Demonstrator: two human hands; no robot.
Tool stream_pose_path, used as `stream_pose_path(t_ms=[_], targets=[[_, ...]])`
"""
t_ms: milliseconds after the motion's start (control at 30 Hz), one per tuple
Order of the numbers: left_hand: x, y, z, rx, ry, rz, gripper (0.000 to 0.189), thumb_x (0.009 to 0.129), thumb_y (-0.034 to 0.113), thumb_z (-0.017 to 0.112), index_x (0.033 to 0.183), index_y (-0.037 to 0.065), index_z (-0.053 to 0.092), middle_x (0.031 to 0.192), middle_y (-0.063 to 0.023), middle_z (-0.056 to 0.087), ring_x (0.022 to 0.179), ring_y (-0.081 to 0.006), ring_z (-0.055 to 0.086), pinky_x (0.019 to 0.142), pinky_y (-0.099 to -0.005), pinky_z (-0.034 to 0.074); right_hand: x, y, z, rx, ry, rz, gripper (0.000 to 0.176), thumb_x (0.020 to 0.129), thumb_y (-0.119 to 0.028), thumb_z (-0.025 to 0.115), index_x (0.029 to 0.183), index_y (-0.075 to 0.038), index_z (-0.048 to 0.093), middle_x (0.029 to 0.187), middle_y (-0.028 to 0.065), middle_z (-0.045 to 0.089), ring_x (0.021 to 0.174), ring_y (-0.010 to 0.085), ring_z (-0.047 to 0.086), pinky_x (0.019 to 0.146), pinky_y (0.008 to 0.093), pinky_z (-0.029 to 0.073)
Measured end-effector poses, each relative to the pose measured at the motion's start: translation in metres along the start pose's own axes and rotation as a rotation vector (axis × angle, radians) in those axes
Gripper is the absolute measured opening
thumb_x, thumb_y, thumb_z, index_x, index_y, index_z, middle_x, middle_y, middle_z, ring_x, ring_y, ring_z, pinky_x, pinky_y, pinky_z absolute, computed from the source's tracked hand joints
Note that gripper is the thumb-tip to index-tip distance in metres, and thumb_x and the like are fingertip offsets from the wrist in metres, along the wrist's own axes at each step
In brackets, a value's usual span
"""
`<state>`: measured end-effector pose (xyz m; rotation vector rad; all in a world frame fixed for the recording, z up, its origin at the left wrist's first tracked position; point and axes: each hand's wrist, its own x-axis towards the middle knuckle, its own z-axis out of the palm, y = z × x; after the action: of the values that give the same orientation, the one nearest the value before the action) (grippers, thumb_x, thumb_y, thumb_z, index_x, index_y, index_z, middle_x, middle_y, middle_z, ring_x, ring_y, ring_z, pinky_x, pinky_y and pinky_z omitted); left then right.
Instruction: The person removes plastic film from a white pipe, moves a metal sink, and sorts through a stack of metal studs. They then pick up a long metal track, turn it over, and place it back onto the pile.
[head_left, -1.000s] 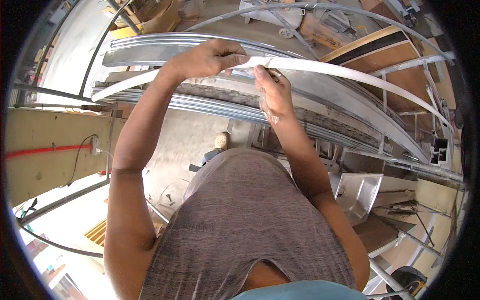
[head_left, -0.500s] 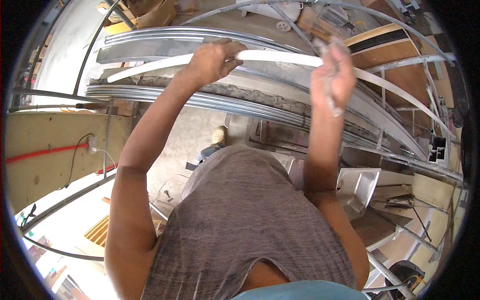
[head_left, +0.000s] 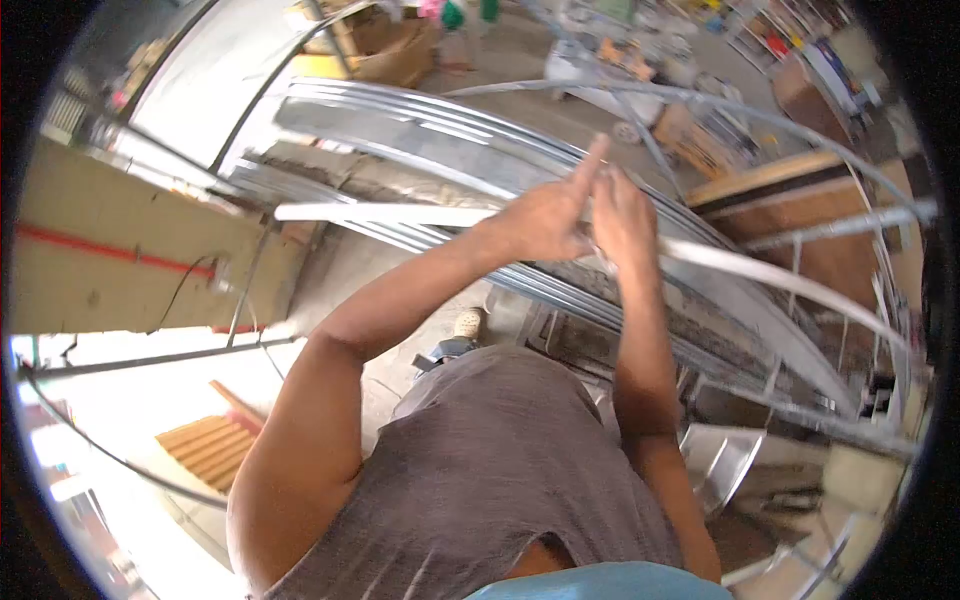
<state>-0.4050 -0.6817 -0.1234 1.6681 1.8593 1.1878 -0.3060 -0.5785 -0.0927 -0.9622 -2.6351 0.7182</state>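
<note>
A long, thin white strip [head_left: 385, 213] runs across the view, bending down toward the right. My left hand [head_left: 548, 220] is closed around its middle, with one finger pointing up. Right beside it, close enough to touch or overlap, my right hand [head_left: 625, 215] is at the strip too, its fingers curled. A small whitish bit shows at its palm, too blurred to name. Both hands cover the strip's middle stretch.
Metal tubes [head_left: 420, 105] and flat grey lengths lie beyond and below the strip. A curved metal rail [head_left: 740, 97] crosses behind. A wooden panel [head_left: 820, 225] and a metal sink [head_left: 725, 465] are at right. A wooden board [head_left: 130, 270] with a red line stands at left.
The view has turned and shifted. My left hand has moved right along the strip, toward my right hand, and the two are now together. More of the strip shows left of my hands.
</note>
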Motion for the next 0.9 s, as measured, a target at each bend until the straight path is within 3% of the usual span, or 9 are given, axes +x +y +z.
stream_pose_path(t_ms=[100,167,200,267,400,633,700,800,900], targets=[[-0.007,0.018,-0.009,0.043,-0.005,-0.078,0.095,0.082,0.021,0.062,0.148,0.000,-0.002,0.092,-0.0323,0.063,0.089,-0.0465,0.061,0.080,-0.0497,0.049,0.005,0.012,-0.007,0.150,-0.163,-0.071,0.055,0.098,-0.042,0.032,0.107,0.004,0.060,0.101,0.0303,0.062,0.097,0.0468,0.058,0.084,0.0515,0.043],[0.000,-0.001,0.005,-0.014,0.100,-0.084,0.075,0.085,0.022,0.058,0.143,-0.005,0.019,0.091,-0.0308,0.063,0.089,-0.0456,0.061,0.080,-0.0499,0.049,-0.009,-0.014,-0.022,0.180,-0.299,-0.061,0.060,0.098,-0.047,0.030,0.112,0.004,0.059,0.104,0.0313,0.061,0.099,0.0480,0.056,0.087,0.0507,0.042],[0.001,-0.003,0.003,-0.008,0.133,-0.105,0.075,0.085,0.022,0.058,0.143,-0.005,0.019,0.091,-0.0308,0.063,0.089,-0.0456,0.061,0.080,-0.0499,0.049,-0.016,-0.021,-0.022,0.089,-0.255,-0.089,0.062,0.098,-0.048,0.029,0.112,0.004,0.059,0.106,0.0315,0.060,0.101,0.0482,0.056,0.087,0.0507,0.042],[0.001,-0.006,0.000,0.100,0.013,0.003,0.043,0.085,0.021,0.057,0.118,-0.005,0.047,0.084,-0.0263,0.065,0.082,-0.0453,0.062,0.074,-0.0513,0.049,-0.010,-0.019,-0.006,-0.067,-0.116,-0.111,0.067,0.098,-0.052,0.027,0.111,0.004,0.061,0.109,0.0305,0.060,0.102,0.0485,0.056,0.088,0.0514,0.041],[0.005,-0.001,-0.003,0.090,0.133,-0.063,0.027,0.083,0.019,0.058,0.099,-0.002,0.052,0.077,-0.0250,0.063,0.077,-0.0440,0.062,0.069,-0.0514,0.049,0.001,-0.028,0.000,0.031,0.078,0.040,0.070,0.099,-0.051,0.026,0.107,0.007,0.064,0.106,0.0323,0.062,0.102,0.0503,0.056,0.090,0.0523,0.041],[0.006,-0.006,0.001,-0.003,0.241,0.027,0.023,0.084,0.015,0.056,0.097,-0.003,0.049,0.071,-0.0254,0.060,0.071,-0.0450,0.061,0.064,-0.0510,0.047,0.026,-0.009,0.004,0.032,0.180,0.029,0.067,0.097,-0.047,0.034,0.097,0.012,0.065,0.096,0.0352,0.062,0.097,0.0495,0.058,0.087,0.0518,0.041],[0.006,-0.009,0.005,-0.034,0.223,0.040,0.032,0.084,0.014,0.055,0.109,-0.003,0.044,0.069,-0.0256,0.059,0.069,-0.0446,0.061,0.062,-0.0502,0.047,0.036,0.010,0.004,0.141,0.150,0.062,0.063,0.093,-0.045,0.040,0.094,0.013,0.063,0.093,0.0348,0.062,0.086,0.0491,0.060,0.079,0.0506,0.043],[0.003,-0.013,0.013,-0.123,0.191,0.028,0.077,0.082,0.013,0.055,0.144,-0.002,0.012,0.068,-0.0270,0.060,0.068,-0.0442,0.061,0.062,-0.0486,0.047,0.041,0.038,0.008,0.271,0.098,-0.034,0.049,0.084,-0.036,0.052,0.088,0.012,0.063,0.074,0.0250,0.062,0.063,0.0278,0.057,0.064,0.0435,0.044],[0.000,-0.009,0.009,-0.140,0.130,0.066,0.087,0.078,0.015,0.058,0.146,-0.003,0.009,0.071,-0.0273,0.061,0.068,-0.0425,0.062,0.064,-0.0468,0.048,0.044,0.055,0.017,0.444,-0.026,-0.106,0.042,0.082,-0.031,0.055,0.083,0.011,0.062,0.065,0.0192,0.057,0.063,0.0207,0.054,0.062,0.0402,0.044]])
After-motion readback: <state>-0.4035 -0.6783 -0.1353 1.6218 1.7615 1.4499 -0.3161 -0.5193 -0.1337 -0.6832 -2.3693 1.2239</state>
